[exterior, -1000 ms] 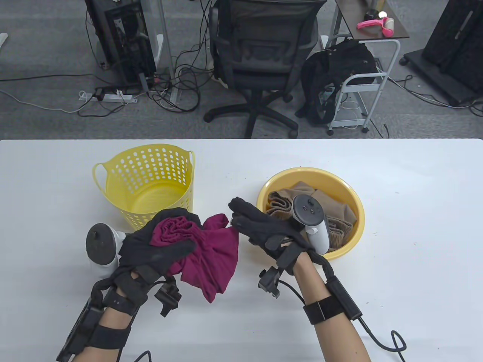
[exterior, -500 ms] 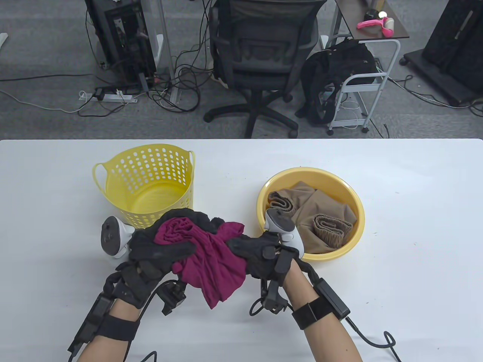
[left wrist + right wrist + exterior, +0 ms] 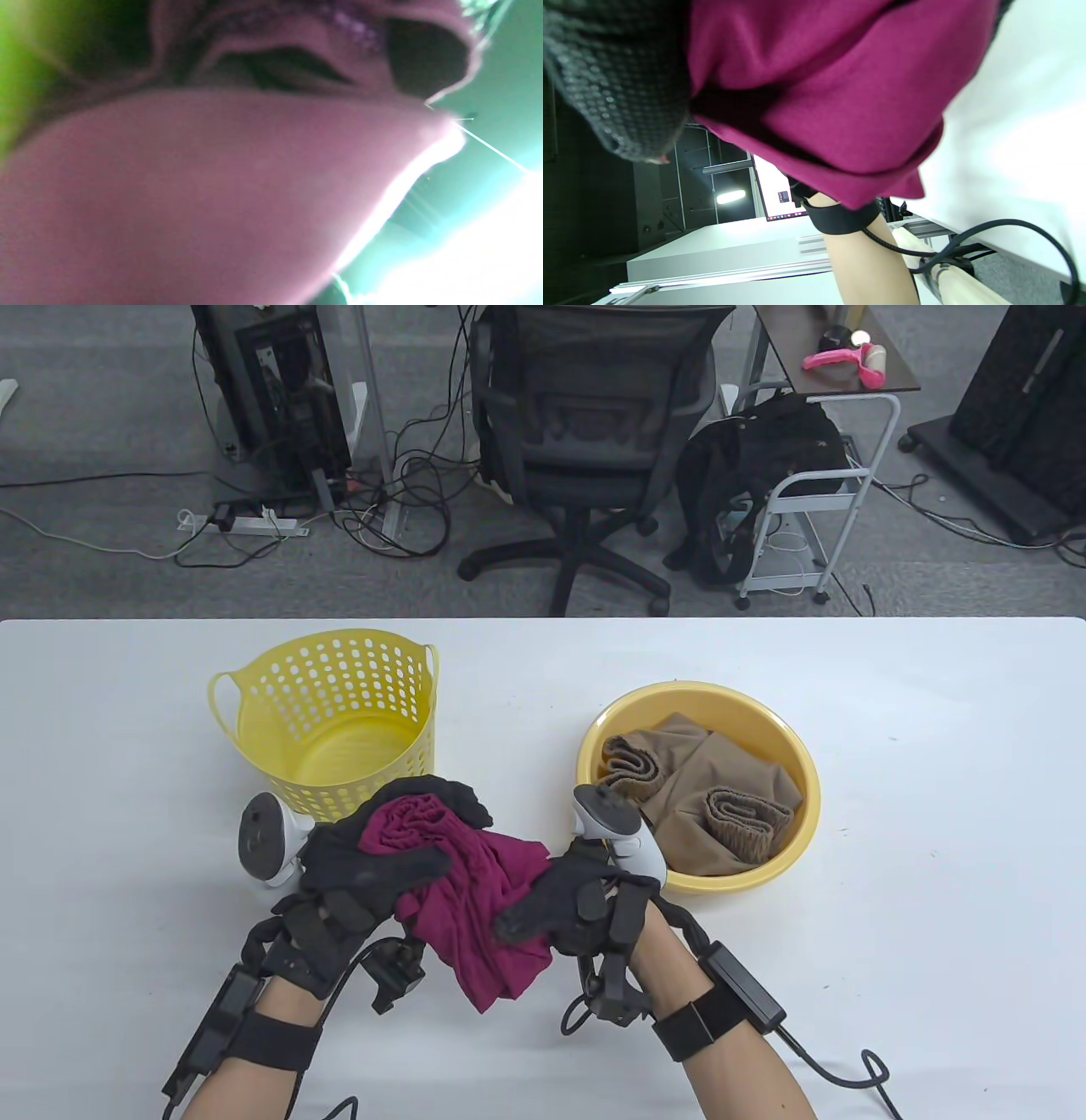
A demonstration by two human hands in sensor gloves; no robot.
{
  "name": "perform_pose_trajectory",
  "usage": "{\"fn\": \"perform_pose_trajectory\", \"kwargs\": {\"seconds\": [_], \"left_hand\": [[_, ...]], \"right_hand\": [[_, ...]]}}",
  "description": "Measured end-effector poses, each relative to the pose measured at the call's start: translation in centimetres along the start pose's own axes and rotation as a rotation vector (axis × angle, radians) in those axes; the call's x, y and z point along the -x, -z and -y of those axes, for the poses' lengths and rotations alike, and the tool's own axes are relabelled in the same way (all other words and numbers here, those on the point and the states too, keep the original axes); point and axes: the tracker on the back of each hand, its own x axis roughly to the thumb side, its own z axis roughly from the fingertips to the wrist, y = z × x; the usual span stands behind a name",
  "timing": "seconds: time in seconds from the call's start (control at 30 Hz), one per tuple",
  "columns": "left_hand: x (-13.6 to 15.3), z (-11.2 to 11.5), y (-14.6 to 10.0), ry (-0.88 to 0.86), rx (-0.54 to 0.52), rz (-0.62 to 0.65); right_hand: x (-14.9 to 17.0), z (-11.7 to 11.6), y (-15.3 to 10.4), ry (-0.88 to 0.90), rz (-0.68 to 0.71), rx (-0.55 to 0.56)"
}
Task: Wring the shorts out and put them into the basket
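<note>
While both hands [image 3: 475, 891] grip maroon shorts [image 3: 484, 899], basket [image 3: 254, 687] empty; basin [image 3: 797, 831] holds tan cloth [image 3: 713, 789].

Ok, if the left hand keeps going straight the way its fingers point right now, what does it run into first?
The left hand grips the maroon shorts, its fingers pointing toward the table's right. Straight on, it would most likely meet the right hand, which holds the same shorts; the yellow basin lies beyond that. Depth is hard to judge.

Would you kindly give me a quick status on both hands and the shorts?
Left hand and right hand both grip the maroon shorts, bunched above the table. Yellow basket stands empty behind them. Nothing blocks the path.
</note>
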Motion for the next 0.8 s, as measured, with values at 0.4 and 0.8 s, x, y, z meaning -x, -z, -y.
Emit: {"fn": "perform_pose_trajectory", "kwargs": {"seconds": [0.4, 0.8], "left_hand": [[0.3, 0.2, -0.2, 0.053, -0.021, -0.033], [0.4, 0.0, -0.5, 0.197, -0.092, -0.107]], "right_hand": [[-1.1, -0.1, -0.6, -0.195, -0.021, 0.141], [-2.4, -0.5, -1.0, -0.429, 0.034, 0.327]]}}
